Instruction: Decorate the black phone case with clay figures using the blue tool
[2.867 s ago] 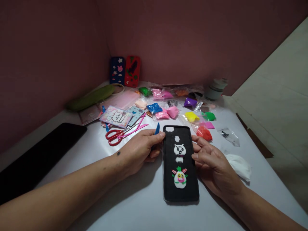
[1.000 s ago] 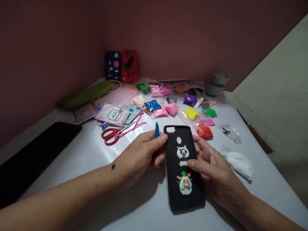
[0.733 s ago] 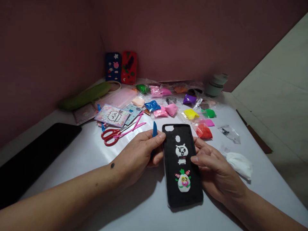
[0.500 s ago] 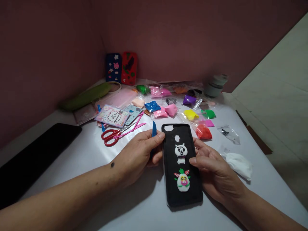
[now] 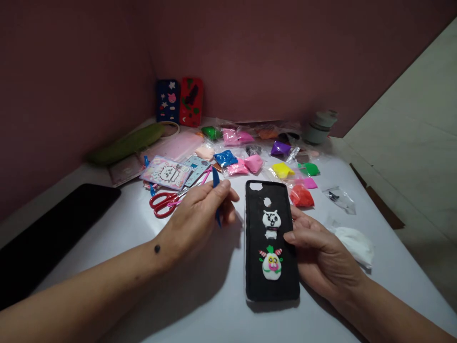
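A black phone case (image 5: 270, 247) lies on the white table (image 5: 200, 305), bearing two small clay figures: a white cat face (image 5: 271, 220) and a white round creature with green and pink bits (image 5: 272, 265). My right hand (image 5: 317, 252) grips the case's right edge, thumb on its surface. My left hand (image 5: 200, 216) hovers just left of the case, fingers closed round a blue plastic modelling tool (image 5: 216, 188), and does not touch the case.
Red-handled scissors (image 5: 164, 202) and a pink tool lie behind my left hand. Several bags of coloured clay (image 5: 282, 169) spread across the back. Two decorated cases (image 5: 180, 101) lean on the wall. White clay (image 5: 353, 244) sits right; a black slab (image 5: 43, 233) left.
My left hand has let go of the case's left edge and drawn away to the left with the blue tool. The case has straightened under my right hand.
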`<action>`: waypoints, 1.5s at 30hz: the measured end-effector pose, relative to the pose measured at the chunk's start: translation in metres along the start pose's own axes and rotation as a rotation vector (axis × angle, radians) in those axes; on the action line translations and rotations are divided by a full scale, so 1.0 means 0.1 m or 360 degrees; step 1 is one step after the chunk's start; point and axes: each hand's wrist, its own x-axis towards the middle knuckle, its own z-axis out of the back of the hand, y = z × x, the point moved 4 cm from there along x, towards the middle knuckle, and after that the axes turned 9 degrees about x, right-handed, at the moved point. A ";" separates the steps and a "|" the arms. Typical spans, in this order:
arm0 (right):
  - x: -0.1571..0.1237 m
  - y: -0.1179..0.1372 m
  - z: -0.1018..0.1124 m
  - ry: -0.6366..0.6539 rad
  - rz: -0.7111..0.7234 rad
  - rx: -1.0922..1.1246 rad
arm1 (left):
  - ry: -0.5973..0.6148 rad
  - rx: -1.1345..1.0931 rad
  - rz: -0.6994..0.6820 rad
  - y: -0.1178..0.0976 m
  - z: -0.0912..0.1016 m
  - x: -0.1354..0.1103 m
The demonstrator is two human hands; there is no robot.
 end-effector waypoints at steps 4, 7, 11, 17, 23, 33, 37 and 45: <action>-0.01 0.01 0.02 -0.0092 0.0053 0.0029 | -0.0512 0.0425 -0.0394 -0.32 0.19 -0.13; -0.02 0.00 0.02 -0.0096 0.0063 0.0029 | -0.0426 0.0320 -0.0437 -0.39 0.16 -0.24; -0.01 0.00 0.00 -0.0030 0.0074 0.0051 | -0.0094 0.0343 -0.0619 -0.33 0.00 -0.27; 0.00 0.01 0.00 -0.0008 0.0078 0.0005 | 0.0034 0.0584 -0.0689 -0.19 -0.10 -0.20; 0.01 0.01 0.03 -0.0047 0.0072 -0.0019 | 0.0036 0.0850 -0.0820 -0.19 -0.12 -0.23; 0.01 0.01 0.03 0.0017 0.0080 0.0018 | 0.0077 0.0899 -0.0897 -0.18 -0.14 -0.25; 0.01 0.01 0.02 0.0048 0.0075 0.0033 | 0.0051 0.0913 -0.0949 -0.19 -0.14 -0.24; 0.01 0.00 0.03 0.0042 0.0063 0.0050 | 0.0091 0.0747 -0.0726 -0.16 -0.16 -0.23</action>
